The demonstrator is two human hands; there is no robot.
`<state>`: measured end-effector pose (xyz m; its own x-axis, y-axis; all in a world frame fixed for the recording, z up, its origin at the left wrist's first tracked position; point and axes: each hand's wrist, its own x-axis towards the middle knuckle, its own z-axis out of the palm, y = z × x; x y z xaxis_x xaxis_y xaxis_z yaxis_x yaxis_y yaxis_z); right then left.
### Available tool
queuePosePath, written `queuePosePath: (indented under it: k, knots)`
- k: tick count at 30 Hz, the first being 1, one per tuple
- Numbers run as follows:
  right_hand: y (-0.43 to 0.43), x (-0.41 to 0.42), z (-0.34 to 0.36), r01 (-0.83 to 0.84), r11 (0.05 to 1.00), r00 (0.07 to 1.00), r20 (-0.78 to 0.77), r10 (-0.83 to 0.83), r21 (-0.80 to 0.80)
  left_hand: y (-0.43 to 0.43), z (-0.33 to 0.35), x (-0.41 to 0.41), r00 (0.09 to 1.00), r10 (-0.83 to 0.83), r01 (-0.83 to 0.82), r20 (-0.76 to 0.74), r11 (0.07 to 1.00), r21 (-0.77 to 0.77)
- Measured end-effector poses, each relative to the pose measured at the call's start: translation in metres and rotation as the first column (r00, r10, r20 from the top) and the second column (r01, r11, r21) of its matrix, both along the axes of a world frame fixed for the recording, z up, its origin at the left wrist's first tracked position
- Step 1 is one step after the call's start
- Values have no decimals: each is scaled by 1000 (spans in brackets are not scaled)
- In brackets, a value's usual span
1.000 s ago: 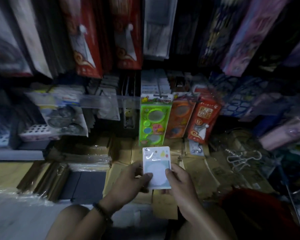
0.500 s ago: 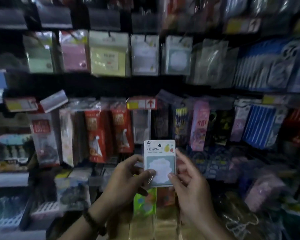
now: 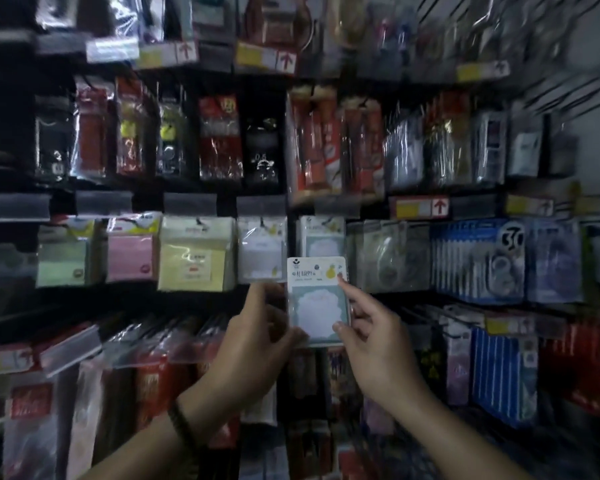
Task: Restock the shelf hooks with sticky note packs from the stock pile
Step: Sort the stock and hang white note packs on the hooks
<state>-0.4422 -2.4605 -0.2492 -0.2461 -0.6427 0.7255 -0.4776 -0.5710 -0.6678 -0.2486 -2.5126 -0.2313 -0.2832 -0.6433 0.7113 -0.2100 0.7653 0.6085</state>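
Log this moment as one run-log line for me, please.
left hand: holds sticky note pack | right hand: pinches it | state: upright, overlapping matching hung pack, not yet hooked

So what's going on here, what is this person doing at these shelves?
A person is restocking a wall of hanging stationery. Both hands hold one sticky note pack: the left hand grips its left edge and the right hand pinches its right edge. The pack sits just below a matching hanging pack, at the end of a row of pastel packs. It is not on a hook yet.
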Motion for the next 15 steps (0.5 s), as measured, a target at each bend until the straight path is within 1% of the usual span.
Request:
queuePosePath:
  k: [2, 3, 7, 10, 15]
  knots:
    - [-15, -7, 15, 18, 1000, 1000, 16, -19, 5, -12, 17, -11, 999, 22, -17, 44, 994, -106]
    - [-23, -11, 22, 23, 1000, 999, 30, -23, -2, -19, 25, -16, 998, 21, -13, 64, 992, -129]
    - [-53, -25, 48, 101, 992, 995, 17, -100, -69, -43, 54, -35, 992, 31, -10, 126, 986, -165]
    - [-71, -33, 60, 122, 984, 992, -7, -124, -131, -56, 65, -46, 991, 23, 1, 130, 984, -179]
    - [-87, -42, 69, 148, 976, 988, -16, -152, -160, -75, 73, -53, 982, 99, -54, 161, 964, -260]
